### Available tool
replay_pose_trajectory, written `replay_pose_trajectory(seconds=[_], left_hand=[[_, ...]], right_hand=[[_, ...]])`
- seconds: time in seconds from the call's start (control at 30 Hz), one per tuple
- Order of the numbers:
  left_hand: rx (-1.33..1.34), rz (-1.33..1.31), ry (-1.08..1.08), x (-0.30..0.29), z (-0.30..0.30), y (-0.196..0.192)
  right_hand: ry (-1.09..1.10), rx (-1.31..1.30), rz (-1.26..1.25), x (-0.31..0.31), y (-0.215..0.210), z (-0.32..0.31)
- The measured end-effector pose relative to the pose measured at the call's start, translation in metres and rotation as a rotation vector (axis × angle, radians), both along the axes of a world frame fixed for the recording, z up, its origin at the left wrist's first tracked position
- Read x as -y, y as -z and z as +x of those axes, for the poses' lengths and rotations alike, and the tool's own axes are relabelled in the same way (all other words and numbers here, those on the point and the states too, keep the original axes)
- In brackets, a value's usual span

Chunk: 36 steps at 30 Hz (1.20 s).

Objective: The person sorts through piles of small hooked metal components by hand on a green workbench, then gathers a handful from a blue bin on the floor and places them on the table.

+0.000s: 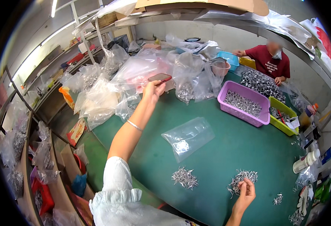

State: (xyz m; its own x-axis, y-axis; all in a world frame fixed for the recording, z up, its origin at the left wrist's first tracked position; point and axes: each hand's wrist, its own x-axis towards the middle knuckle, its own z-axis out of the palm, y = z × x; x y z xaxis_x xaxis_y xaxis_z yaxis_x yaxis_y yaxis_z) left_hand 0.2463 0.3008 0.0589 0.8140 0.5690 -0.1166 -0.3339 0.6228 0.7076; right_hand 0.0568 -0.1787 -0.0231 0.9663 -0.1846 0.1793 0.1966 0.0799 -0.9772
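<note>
My left hand is stretched far out over the green table and grips a smartphone in a red case, held nearly flat above the plastic bags. At the near right, my right hand has its fingers curled and pinched at the edge of a pile of small silvery metal pieces. What sits between those fingertips is too small to make out. A second pile of similar pieces lies to its left, and a smaller cluster to its right. Beyond the piles lies a flat clear plastic bag.
A purple basket and a lime-green basket hold metal parts. Clear bags crowd the far left. A white bottle stands at the right edge. Across the table sits a person in a dark red shirt, beside a heap of metal rings.
</note>
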Motion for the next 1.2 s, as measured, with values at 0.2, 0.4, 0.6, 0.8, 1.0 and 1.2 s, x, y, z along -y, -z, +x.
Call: replay_pose_trajectory(seconds=[0.2,0.4,0.6,0.8,1.0,1.2], left_hand=[[0.137,0.006,0.063,-0.028,0.058,0.014],[0.079,-0.308,-0.022,-0.059,0.095,0.047],[-0.149,-0.198,-0.167,-0.140,0.097,0.070],[-0.106,0.063,0.067,-0.058,0.088,0.054],[0.032,0.447,0.586,0.149,-0.066,-0.003],[0.050,0.976,1.136,0.279,-0.206,0.010]], right_hand=[[0.097,-0.029,-0.085,0.009,0.002,0.001],[0.247,-0.026,-0.357,0.040,0.006,0.011],[0.186,0.025,-0.925,0.059,-0.007,0.020],[-0.040,0.003,-1.216,0.054,0.001,0.019],[0.047,0.177,-1.222,0.061,-0.001,0.005],[0.159,0.154,-1.002,0.089,0.002,-0.010]])
